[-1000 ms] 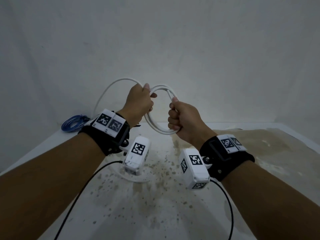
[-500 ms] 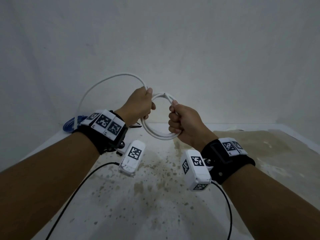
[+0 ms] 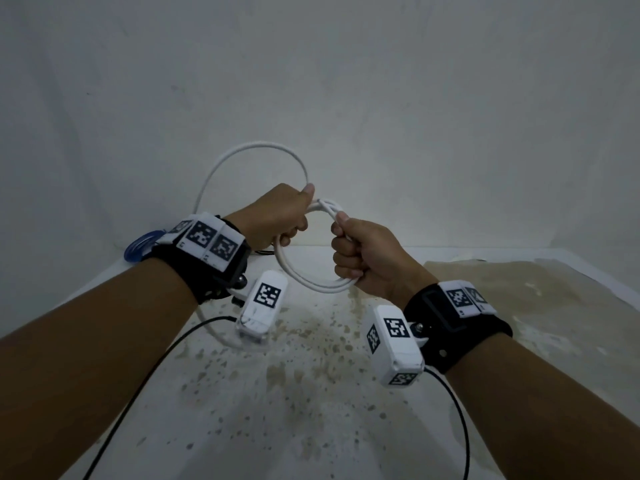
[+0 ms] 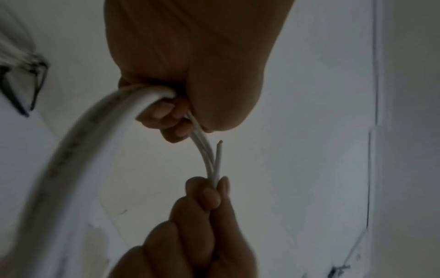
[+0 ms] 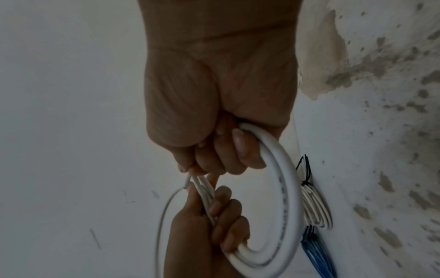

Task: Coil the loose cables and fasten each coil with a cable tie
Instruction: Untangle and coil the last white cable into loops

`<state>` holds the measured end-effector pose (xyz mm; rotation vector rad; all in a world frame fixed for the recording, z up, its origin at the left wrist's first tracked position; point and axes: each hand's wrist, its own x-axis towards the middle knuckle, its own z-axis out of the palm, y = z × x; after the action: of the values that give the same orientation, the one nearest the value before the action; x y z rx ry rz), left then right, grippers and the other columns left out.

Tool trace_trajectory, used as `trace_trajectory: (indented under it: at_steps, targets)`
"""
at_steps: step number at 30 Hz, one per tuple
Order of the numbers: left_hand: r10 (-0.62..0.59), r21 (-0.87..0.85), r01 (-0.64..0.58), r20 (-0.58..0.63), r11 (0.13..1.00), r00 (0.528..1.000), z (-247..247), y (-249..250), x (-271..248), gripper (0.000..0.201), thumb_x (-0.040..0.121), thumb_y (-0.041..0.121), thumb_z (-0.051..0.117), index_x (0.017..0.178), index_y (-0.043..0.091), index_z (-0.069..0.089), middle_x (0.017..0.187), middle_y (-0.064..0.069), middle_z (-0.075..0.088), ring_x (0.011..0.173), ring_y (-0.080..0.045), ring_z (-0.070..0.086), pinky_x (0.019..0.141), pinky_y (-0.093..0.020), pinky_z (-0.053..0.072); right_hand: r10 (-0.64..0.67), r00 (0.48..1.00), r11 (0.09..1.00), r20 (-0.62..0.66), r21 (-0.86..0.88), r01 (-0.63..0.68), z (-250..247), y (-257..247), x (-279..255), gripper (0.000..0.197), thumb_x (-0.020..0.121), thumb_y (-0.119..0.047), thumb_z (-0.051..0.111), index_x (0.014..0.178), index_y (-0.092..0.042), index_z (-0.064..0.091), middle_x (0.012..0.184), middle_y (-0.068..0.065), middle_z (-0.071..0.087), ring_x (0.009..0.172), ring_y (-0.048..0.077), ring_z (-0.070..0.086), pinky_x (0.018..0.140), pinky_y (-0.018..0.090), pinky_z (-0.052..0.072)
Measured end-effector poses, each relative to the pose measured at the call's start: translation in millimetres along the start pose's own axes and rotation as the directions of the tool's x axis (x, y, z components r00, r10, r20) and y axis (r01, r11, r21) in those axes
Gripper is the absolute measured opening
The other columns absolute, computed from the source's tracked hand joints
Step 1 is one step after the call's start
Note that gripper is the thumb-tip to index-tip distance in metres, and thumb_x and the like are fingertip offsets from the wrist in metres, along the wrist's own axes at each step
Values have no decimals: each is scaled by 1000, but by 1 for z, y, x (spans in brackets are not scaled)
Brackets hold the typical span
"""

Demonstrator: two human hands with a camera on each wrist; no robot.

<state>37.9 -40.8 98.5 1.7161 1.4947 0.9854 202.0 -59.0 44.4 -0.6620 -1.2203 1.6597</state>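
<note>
I see the white cable point(image 3: 304, 277) held up in the air above the desk point(image 3: 311, 393), wound into a small coil of several turns between my two hands; a grey line of print runs along its jacket in the right wrist view, too blurred for me to read; one wide loose loop point(image 3: 242, 157) rises from the left hand point(image 3: 277, 216) and curves down behind the left wrist; the left hand is closed around the coil's left side, and the right hand point(image 3: 363, 258) is fisted around the right side, with a short cut end point(image 4: 219, 150) sticking out above its fingers; on the wrist bands and camera housings I can see only black-and-white square code markers point(image 3: 266, 294), no words; at the desk's far left edge lies a blue cable coil point(image 3: 142, 245), and the right wrist view shows a white bundled coil point(image 5: 314, 205) cinched with a black cable tie point(image 5: 307, 173) just beside it; the desk is blotched with brown stains point(image 3: 485, 282); thin black leads point(image 3: 138, 393) trail from the wrist cameras across it.
</note>
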Motion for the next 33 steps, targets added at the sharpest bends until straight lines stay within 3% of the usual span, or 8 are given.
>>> trace_trajectory:
  at_steps: [4,11,19,22,24,27,30,33]
  targets:
    - [-138,-199,155,97,968,986,-3,-3,1,39,105,34,41,103,4,65,71,-4,51,39,-7,29,36,-17,25,17,999,999,36,-46,-16,-2,-1,-3,34,106,-29,38,75,-16,45,49,-7,23,38,6,18,36,19,19]
    - [144,47,-142,-49,989,988,1,-10,0,23,103,29,47,99,15,65,77,-7,58,38,-5,35,40,-22,28,42,999,998,-10,-51,-42,-1,6,1,34,106,-30,40,75,-17,45,51,-7,23,39,7,17,37,20,18]
    - [81,32,-83,72,996,994,-2,-13,0,32,100,35,48,106,12,69,76,-3,50,42,-7,31,38,-19,25,52,998,998,-36,-45,-53,-1,8,0,33,105,-31,42,75,-17,46,53,-6,22,39,8,17,38,21,17]
    - [117,15,-118,63,993,991,-1,-12,-5,48,96,58,45,89,15,65,72,-1,51,46,-10,32,41,-21,26,39,998,997,-58,-63,-43,0,7,1,33,105,-31,43,75,-17,45,52,-6,23,40,8,17,39,21,17]
    - [176,173,-176,15,969,984,0,-10,-5,60,87,76,40,70,23,64,63,2,49,45,-10,34,44,-24,29,26,997,998,-71,-57,-30,2,7,3,34,105,-32,45,75,-17,45,52,-6,22,40,8,16,39,21,16]
    - [345,407,-327,31,853,938,0,-10,-3,49,98,58,42,71,25,68,52,5,43,44,-6,36,53,-26,32,-6,995,998,-98,-68,-1,4,8,5,33,104,-28,45,74,-16,45,52,-5,23,40,9,16,40,21,15]
    - [418,399,-367,-46,840,907,0,-10,-2,40,101,43,47,70,30,70,48,4,43,43,-6,39,53,-22,32,-30,994,997,-104,-74,23,4,8,5,34,105,-25,43,72,-17,43,52,-5,21,41,9,15,41,22,15]
    - [435,324,-381,-114,866,893,5,-13,-2,34,100,39,52,86,21,78,48,4,46,45,-5,41,54,-20,33,-29,996,999,-83,-33,26,2,9,6,38,105,-30,45,68,-19,40,55,-4,22,41,8,17,37,20,21]
